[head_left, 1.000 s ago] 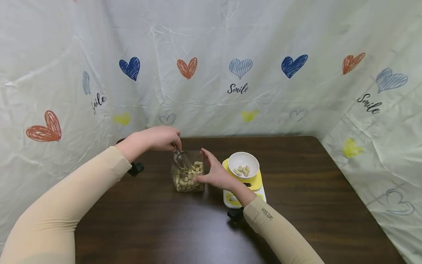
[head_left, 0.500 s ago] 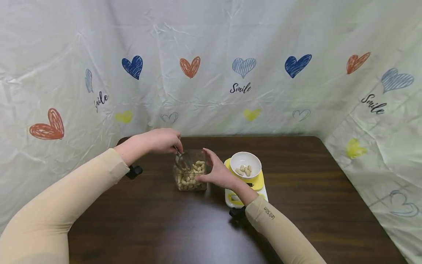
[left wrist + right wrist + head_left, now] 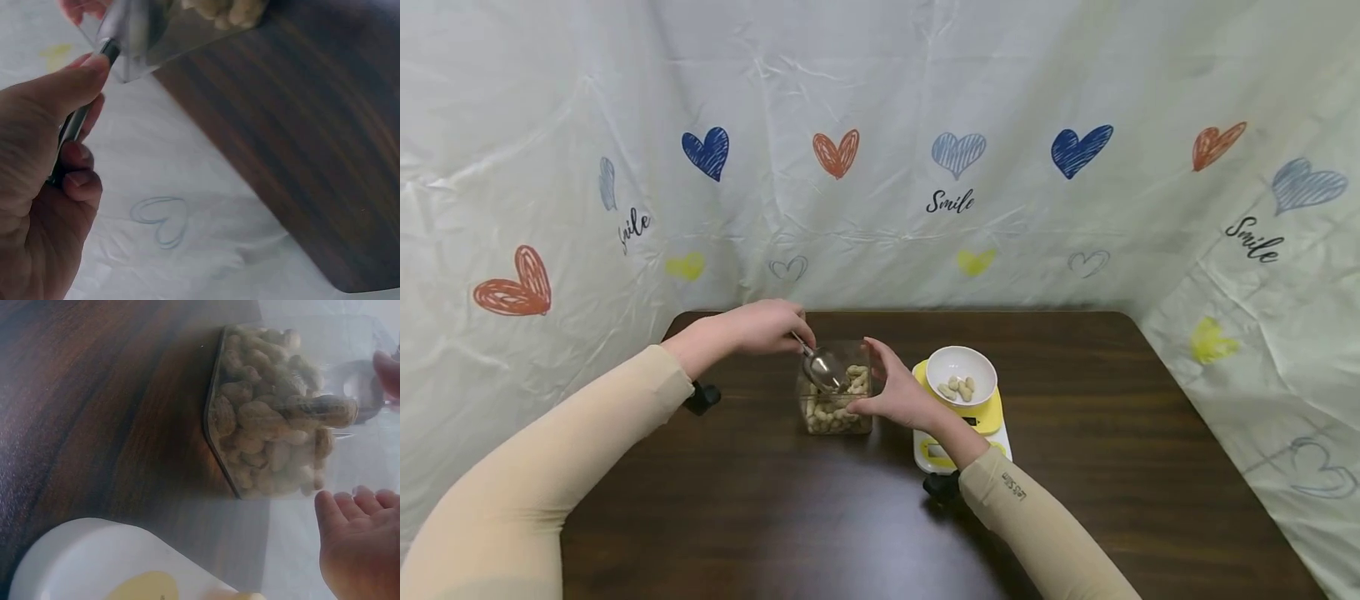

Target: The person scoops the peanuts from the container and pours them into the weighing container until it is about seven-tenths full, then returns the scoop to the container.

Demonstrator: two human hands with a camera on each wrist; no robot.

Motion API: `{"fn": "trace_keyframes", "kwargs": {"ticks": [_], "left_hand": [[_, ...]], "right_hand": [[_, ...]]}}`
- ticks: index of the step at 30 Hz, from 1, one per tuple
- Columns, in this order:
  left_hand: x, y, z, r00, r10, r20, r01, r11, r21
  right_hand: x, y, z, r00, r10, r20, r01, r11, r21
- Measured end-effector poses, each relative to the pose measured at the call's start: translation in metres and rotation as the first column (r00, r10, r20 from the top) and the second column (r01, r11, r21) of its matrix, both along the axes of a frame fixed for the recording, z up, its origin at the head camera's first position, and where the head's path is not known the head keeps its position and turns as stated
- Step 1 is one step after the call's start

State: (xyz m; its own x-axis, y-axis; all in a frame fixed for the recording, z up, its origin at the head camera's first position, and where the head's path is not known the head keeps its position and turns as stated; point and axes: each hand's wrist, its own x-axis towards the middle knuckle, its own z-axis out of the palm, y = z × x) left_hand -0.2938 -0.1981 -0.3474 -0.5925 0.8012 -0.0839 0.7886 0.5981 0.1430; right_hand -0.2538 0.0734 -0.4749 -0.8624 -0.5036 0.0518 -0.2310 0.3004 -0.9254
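Note:
My left hand (image 3: 772,326) grips the handle of a metal scoop (image 3: 823,368). The scoop slants down into a clear square container (image 3: 359,337) of unshelled peanuts (image 3: 262,419), its bowl among the nuts. In the left wrist view, thumb and curled fingers surround the dark handle (image 3: 76,122). My right hand (image 3: 898,392) holds the container's right side, thumb on the near wall and fingers on another. The right wrist view shows those fingertips (image 3: 334,509) against the clear plastic. How much the scoop carries is hard to tell.
Right of the container, a yellow and white kitchen scale (image 3: 992,414) bears a white bowl (image 3: 947,360) with several peanuts in it. My right forearm passes over the scale's front corner. A printed curtain (image 3: 880,275) hangs behind the dark wooden table (image 3: 1075,467).
The left hand has lowered slightly, and the scoop has turned within the peanuts so its bowl lies further right. The right hand stays on the container. The head view has shifted a little.

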Motion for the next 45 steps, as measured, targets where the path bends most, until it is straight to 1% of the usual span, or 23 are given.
{"fn": "trace_keyframes", "kwargs": {"ticks": [3, 5, 7, 10, 12, 14, 16, 19, 21, 22, 23, 25, 28, 30, 33, 37, 39, 41, 45], "left_hand": [[0.001, -0.004, -0.007, 1.0, -0.008, 0.005, 0.008, 0.999, 0.038], [0.002, -0.005, -0.009, 1.0, -0.012, 0.01, 0.011, 0.998, 0.054], [0.001, -0.005, -0.01, 1.0, -0.004, 0.029, 0.002, 0.998, 0.058], [0.001, -0.006, -0.011, 0.996, 0.036, 0.077, -0.04, 0.998, 0.048], [0.001, -0.008, -0.012, 0.991, 0.071, 0.113, -0.076, 0.996, 0.042], [0.001, -0.009, -0.014, 0.99, 0.079, 0.115, -0.085, 0.996, 0.041], [0.001, -0.008, -0.014, 0.995, 0.062, 0.079, -0.065, 0.997, 0.042], [0.005, 0.0, -0.01, 0.999, 0.01, -0.032, -0.009, 1.0, 0.024], [0.007, 0.005, -0.006, 0.997, -0.023, -0.074, 0.024, 1.0, 0.016], [0.007, 0.007, -0.005, 0.996, -0.033, -0.077, 0.035, 0.999, 0.02], [0.007, 0.006, -0.004, 0.997, -0.035, -0.066, 0.037, 0.999, 0.027], [0.004, 0.001, -0.006, 0.999, -0.04, -0.017, 0.041, 0.998, 0.055], [0.0, -0.009, -0.012, 0.997, -0.005, 0.077, -0.003, 0.995, 0.104], [-0.001, -0.014, -0.016, 0.993, 0.02, 0.115, -0.033, 0.993, 0.115], [-0.001, -0.015, -0.021, 0.991, 0.042, 0.126, -0.057, 0.991, 0.122], [-0.001, -0.014, -0.023, 0.99, 0.058, 0.125, -0.074, 0.989, 0.125], [-0.001, -0.015, -0.023, 0.985, 0.075, 0.154, -0.095, 0.987, 0.127], [0.0, -0.018, -0.023, 0.974, 0.105, 0.199, -0.131, 0.984, 0.123], [0.0, -0.023, -0.021, 0.95, 0.147, 0.277, -0.185, 0.976, 0.117]], "right_hand": [[0.0, 0.001, -0.001, 1.0, -0.002, -0.001, 0.002, 1.0, 0.006], [0.0, 0.001, -0.002, 1.0, -0.005, -0.004, 0.005, 1.0, 0.008], [0.001, 0.002, -0.003, 1.0, -0.009, -0.005, 0.009, 1.0, 0.012], [0.002, 0.003, -0.005, 1.0, -0.007, -0.007, 0.007, 1.0, 0.012], [0.002, 0.003, -0.005, 1.0, -0.001, -0.007, 0.001, 1.0, 0.008], [0.003, 0.003, -0.005, 1.0, 0.007, -0.006, -0.007, 1.0, 0.001], [0.003, 0.003, -0.004, 1.0, 0.009, -0.007, -0.01, 1.0, -0.006], [0.01, 0.004, 0.014, 1.0, 0.024, 0.014, -0.024, 0.999, -0.023], [0.015, 0.004, 0.024, 0.999, 0.02, 0.029, -0.019, 0.999, -0.038], [0.017, 0.004, 0.029, 0.999, 0.021, 0.035, -0.019, 0.999, -0.045], [0.02, 0.004, 0.034, 0.999, 0.024, 0.044, -0.022, 0.998, -0.051], [0.021, 0.003, 0.032, 0.999, 0.02, 0.047, -0.018, 0.999, -0.049], [0.023, 0.002, 0.031, 0.998, 0.035, 0.05, -0.033, 0.999, -0.043], [0.024, 0.003, 0.031, 0.998, 0.045, 0.049, -0.043, 0.998, -0.035], [0.023, 0.004, 0.029, 0.998, 0.054, 0.04, -0.053, 0.998, -0.034], [0.014, 0.005, 0.015, 0.999, 0.043, 0.026, -0.042, 0.999, -0.034], [0.01, 0.006, 0.007, 0.999, 0.038, 0.019, -0.037, 0.999, -0.031], [0.007, 0.007, 0.0, 0.999, 0.037, 0.008, -0.037, 0.999, -0.026], [0.005, 0.007, -0.004, 0.999, 0.035, -0.009, -0.036, 0.999, -0.02]]}}
